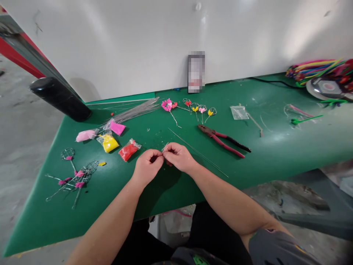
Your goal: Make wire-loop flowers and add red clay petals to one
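Wire (165, 147), tip away from body

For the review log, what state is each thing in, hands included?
Left hand: thumb and finger pinched; held piece too small to tell
Right hand: fingers curled, meeting the left's
Pliers: lying down, handles spread
Red packet: filled; sealed or not unclear
Yellow packet: filled; seal unclear
Bright pink packet: filled; seal unclear
Wire bundle: loose, fanned out
Phone: upright, screen blurred
Clear bag: lying flat
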### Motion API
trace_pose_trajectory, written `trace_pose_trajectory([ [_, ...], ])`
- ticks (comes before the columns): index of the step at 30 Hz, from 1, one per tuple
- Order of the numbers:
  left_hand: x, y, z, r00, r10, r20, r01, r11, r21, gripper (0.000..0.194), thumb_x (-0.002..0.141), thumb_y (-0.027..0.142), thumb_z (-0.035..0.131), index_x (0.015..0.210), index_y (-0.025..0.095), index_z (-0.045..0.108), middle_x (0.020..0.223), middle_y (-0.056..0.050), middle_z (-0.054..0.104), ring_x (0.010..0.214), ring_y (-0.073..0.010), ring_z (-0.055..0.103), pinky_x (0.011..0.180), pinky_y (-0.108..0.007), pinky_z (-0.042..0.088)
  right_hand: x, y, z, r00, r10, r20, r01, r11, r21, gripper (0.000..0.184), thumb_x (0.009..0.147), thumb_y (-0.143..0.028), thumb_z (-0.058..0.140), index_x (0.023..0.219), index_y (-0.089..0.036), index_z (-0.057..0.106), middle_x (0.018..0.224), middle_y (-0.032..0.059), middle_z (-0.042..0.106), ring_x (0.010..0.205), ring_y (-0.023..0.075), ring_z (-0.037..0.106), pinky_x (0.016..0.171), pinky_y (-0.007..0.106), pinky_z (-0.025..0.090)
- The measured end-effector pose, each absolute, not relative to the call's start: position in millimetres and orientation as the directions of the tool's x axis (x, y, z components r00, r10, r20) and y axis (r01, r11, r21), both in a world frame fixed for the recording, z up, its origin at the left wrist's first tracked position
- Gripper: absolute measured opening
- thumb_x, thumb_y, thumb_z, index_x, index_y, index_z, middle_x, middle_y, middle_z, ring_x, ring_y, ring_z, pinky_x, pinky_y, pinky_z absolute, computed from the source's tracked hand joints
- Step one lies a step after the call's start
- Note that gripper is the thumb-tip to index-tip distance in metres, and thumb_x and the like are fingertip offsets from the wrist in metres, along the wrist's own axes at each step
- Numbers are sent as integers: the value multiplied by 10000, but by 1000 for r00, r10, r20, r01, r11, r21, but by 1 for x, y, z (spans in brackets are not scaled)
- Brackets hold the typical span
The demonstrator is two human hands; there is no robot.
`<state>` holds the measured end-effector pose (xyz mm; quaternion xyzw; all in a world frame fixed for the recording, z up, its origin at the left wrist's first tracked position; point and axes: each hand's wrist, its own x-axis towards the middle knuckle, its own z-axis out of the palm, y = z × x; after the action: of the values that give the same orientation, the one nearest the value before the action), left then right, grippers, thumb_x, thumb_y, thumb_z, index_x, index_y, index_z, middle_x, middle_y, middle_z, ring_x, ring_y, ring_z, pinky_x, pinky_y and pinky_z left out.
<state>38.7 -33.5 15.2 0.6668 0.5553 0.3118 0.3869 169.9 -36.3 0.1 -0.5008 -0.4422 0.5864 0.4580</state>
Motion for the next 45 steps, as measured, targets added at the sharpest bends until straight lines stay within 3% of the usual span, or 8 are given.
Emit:
trace_pose_trajectory([
  [7,36,-31,14,252,960,120,558,-246,792,93,705,224,503,666,178,574,639,14,572,585,-105,502,567,-225,408,169,-37,-1,-94,986,-138,-128,-149,-981,12,645,-197,488,647,-188,497,454,-85,448,393,54,438,394,185,362],
  [11,34,-31,13,325,927,187,561,-349,751,133,753,219,465,674,176,562,644,10,569,588,-105,505,568,-227,414,170,-37,-2,-145,978,-154,-158,-176,-972,108,633,-210,518,734,-182,542,498,-75,482,412,56,450,389,185,370],
  [29,30,-33,8,475,835,278,628,-543,558,144,824,189,390,734,175,501,705,-27,536,678,-138,523,621,-266,436,174,-35,-6,-122,980,-159,-139,-176,-975,79,636,-237,557,689,-178,561,530,-56,509,441,59,473,406,192,385],
  [45,35,-34,14,413,885,214,572,-435,696,174,797,181,417,636,179,484,616,10,508,589,-107,478,564,-231,396,172,-37,-8,-162,985,-53,-221,-89,-971,35,655,-211,543,676,-183,537,541,-64,477,426,50,454,386,187,399],
])
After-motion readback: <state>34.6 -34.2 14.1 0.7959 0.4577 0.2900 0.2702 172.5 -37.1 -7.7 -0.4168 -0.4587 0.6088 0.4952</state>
